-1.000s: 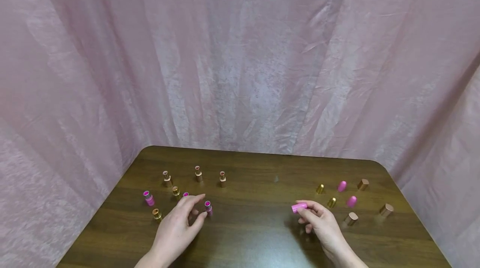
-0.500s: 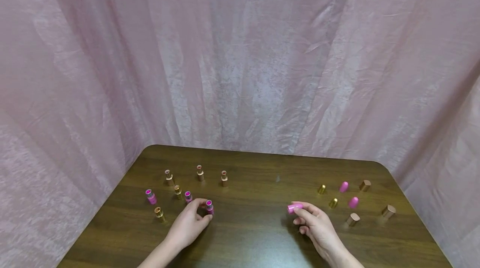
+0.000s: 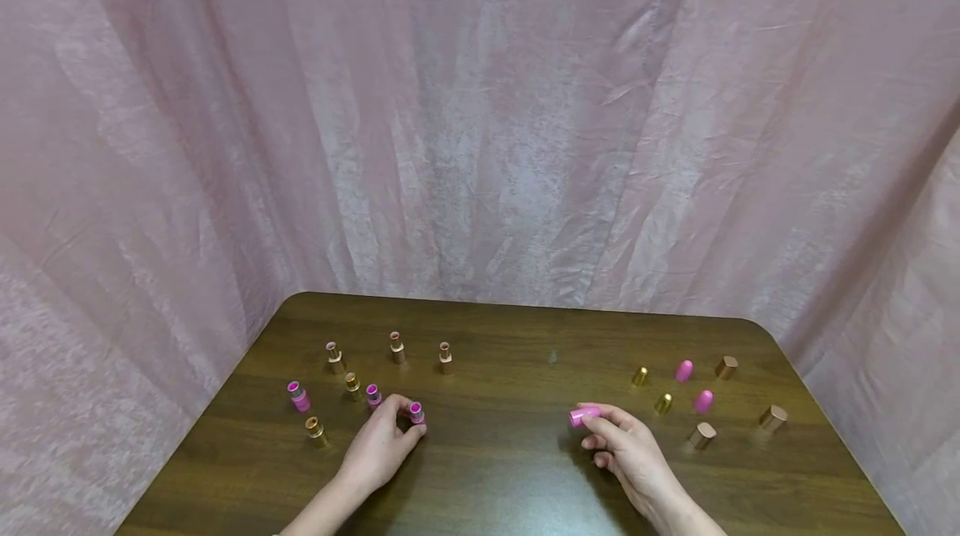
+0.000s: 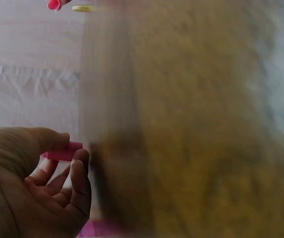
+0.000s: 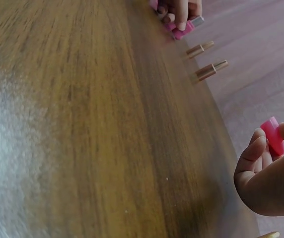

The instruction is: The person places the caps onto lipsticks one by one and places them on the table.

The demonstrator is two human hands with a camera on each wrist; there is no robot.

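Note:
Between left thumb and fingers, my left hand (image 3: 378,446) pinches an uncapped pink lipstick tube (image 3: 417,412), its silver collar facing up. The right wrist view shows that tube (image 5: 181,32) low by the table; I cannot tell whether it touches the wood. My right hand (image 3: 633,454) holds a pink lipstick cap (image 3: 582,417) by thumb and fingertips above the table, lying sideways with one end towards the left. Another pink tube (image 3: 373,396) stands just behind the left hand. A gold cap (image 3: 663,403) is close to the right hand.
Uncapped tubes stand on the left: pink (image 3: 298,396), gold (image 3: 316,431) and rose-gold (image 3: 446,358). Loose caps stand on the right in pink (image 3: 703,401), gold (image 3: 640,376) and rose-gold (image 3: 702,436). A pink curtain (image 3: 510,144) hangs behind the brown wooden table (image 3: 510,361).
My left hand has moved rightwards and closed its thumb and fingers on the pink lipstick tube. The right hand has shifted slightly left with the pink cap.

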